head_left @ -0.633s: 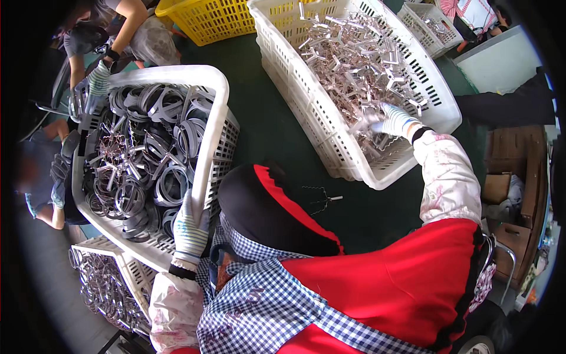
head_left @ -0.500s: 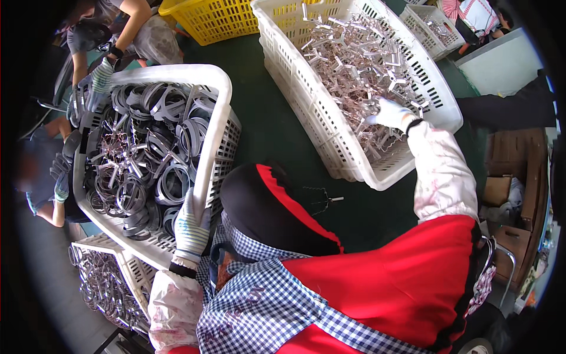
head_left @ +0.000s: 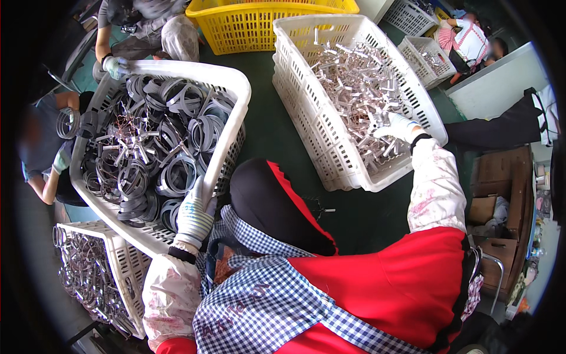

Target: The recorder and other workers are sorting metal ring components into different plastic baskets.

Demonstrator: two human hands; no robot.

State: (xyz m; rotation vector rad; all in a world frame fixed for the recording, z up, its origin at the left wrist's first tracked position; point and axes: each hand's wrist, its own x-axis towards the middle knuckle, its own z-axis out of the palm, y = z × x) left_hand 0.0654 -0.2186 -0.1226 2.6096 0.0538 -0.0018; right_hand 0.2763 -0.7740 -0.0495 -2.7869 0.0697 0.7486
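My gloved left hand is closed over the near right rim of a white plastic crate. That crate holds grey flat metal rings, with a small heap of silvery pieces with wavy wire on top. At the right, my gloved right hand reaches into a second white crate, filled with silvery metal-and-wire pieces. Its fingers are closed on some of these pieces, partly lost among the heap.
Co-workers' gloved hands are at the left crate: one on its far rim, one below a lifted ring. Another parts crate stands lower left. A yellow crate is behind. One wire piece lies on the green floor.
My right hand has moved nearer in the right crate, among the pieces. My left hand stays on the rim. One co-worker's hand moved along the far rim; another now holds up a ring.
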